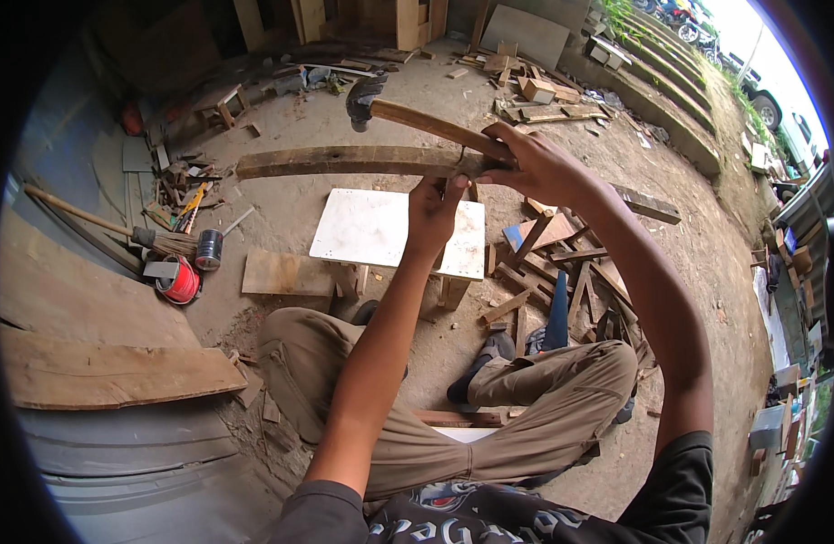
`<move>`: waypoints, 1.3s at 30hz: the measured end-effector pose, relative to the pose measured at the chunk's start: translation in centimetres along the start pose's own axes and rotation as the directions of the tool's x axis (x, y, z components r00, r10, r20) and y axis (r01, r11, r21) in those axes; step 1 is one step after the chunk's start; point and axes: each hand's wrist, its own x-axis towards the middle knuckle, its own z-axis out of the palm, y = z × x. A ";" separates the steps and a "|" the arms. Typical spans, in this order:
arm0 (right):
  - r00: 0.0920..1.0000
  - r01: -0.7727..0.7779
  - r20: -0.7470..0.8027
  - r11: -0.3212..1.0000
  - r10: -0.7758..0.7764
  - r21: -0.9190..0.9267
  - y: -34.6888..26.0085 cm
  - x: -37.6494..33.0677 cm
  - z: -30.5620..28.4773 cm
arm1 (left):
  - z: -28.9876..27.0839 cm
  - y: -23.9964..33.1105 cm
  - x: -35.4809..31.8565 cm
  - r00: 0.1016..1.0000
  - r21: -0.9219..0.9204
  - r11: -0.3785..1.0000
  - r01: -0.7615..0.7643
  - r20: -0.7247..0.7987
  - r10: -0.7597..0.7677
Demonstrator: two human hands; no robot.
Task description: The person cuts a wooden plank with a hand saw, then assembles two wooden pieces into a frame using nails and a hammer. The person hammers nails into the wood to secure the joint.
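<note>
My right hand [536, 165] is closed round the wooden handle of a claw hammer [426, 123], whose dark metal head points to the far left. Below the hammer, a long weathered wooden beam [344, 161] lies crosswise, its right part passing behind my right hand. My left hand [433, 213] grips this beam from the near side, thumb up. A thin dark nail [462, 154] shows between the hammer handle and the beam, close to the fingers of both hands; how deep it sits cannot be seen. A low white-topped stool [362, 227] stands beneath the beam.
Scrap wood [580, 272] is heaped at right beside my foot, with a blue saw blade [556, 313] upright there. At left are a red container [179, 283], a dark can [209, 249] and a broom [167, 240]. Concrete steps [662, 109] rise at far right.
</note>
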 end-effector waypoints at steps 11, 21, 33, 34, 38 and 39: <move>0.999 0.029 0.021 1.000 -0.029 -0.010 -0.3 -0.5 -0.3 | -1.4 -0.3 0.8 0.992 -0.327 0.937 0.127 0.049 -0.118; 1.000 0.003 -0.030 1.000 -0.003 -0.019 -0.8 -0.8 -0.1 | -1.6 0.8 0.1 0.981 -0.110 0.981 0.159 0.132 -0.145; 0.998 -0.061 0.003 0.998 0.061 -0.018 -0.7 -0.2 -2.6 | -1.1 0.3 0.3 0.963 -0.100 0.985 0.138 0.246 -0.110; 0.999 -0.039 -0.003 0.999 0.039 0.032 0.1 -0.2 -2.1 | -1.1 0.3 0.3 0.965 -0.109 0.985 0.130 0.240 -0.101; 0.994 -0.104 0.040 0.994 0.102 0.040 -0.2 -0.4 -1.9 | -0.7 0.2 0.0 0.972 -0.136 0.983 0.122 0.218 -0.090; 0.995 -0.096 0.026 0.994 0.095 0.052 -0.1 -0.4 -1.7 | -0.7 0.2 0.0 0.973 -0.140 0.983 0.116 0.213 -0.084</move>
